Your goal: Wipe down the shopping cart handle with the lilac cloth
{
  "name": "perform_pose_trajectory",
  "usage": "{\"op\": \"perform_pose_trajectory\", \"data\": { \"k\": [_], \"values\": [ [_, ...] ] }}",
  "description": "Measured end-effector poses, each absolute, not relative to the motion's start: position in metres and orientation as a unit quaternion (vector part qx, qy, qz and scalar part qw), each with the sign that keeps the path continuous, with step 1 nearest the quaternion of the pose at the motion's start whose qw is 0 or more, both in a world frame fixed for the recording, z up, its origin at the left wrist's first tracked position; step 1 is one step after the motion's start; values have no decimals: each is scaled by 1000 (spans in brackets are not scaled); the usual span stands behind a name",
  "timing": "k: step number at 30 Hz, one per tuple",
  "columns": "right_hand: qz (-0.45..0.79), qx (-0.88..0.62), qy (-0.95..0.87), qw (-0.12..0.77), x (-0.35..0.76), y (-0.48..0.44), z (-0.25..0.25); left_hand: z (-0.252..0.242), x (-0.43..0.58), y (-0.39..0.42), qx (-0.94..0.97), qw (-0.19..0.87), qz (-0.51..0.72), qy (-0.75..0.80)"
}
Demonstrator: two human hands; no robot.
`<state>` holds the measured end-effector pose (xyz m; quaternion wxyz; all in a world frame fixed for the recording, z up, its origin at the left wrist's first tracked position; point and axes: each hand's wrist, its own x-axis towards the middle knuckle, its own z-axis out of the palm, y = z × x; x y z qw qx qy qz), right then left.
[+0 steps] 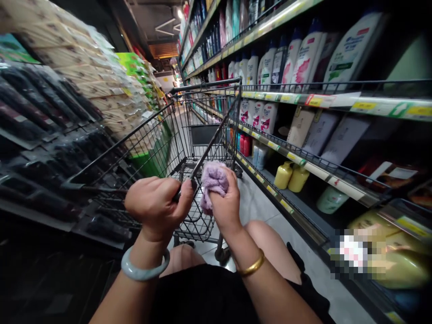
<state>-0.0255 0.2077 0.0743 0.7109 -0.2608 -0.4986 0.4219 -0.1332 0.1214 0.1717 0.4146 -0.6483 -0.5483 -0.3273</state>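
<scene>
Threading a narrow aisle, we've got beige plastic-wrapped packs crowding the left and black metal shelving lining the right, with a free strip of pale tiled floor between that shelving and our black wire shopping cart. Left hand: fingers curled tight around a dark bar at the cart's near side. Right hand, just beside it: fingers bunched around our fluffy lavender cloth, which puffs out above our grip.

A white bottle reads, blurrily, "head & shoulders".
</scene>
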Motion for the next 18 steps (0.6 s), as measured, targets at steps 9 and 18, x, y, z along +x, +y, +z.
{"op": "perform_pose_trajectory", "data": {
  "k": [9, 18],
  "values": [
    [464, -331, -466, 677, -27, 206, 64, 175, -132, 116, -637, 383, -322, -586],
    [385, -322, -492, 711, -35, 219, 49, 175, -142, 109, -658, 389, -333, -552]
  ]
}}
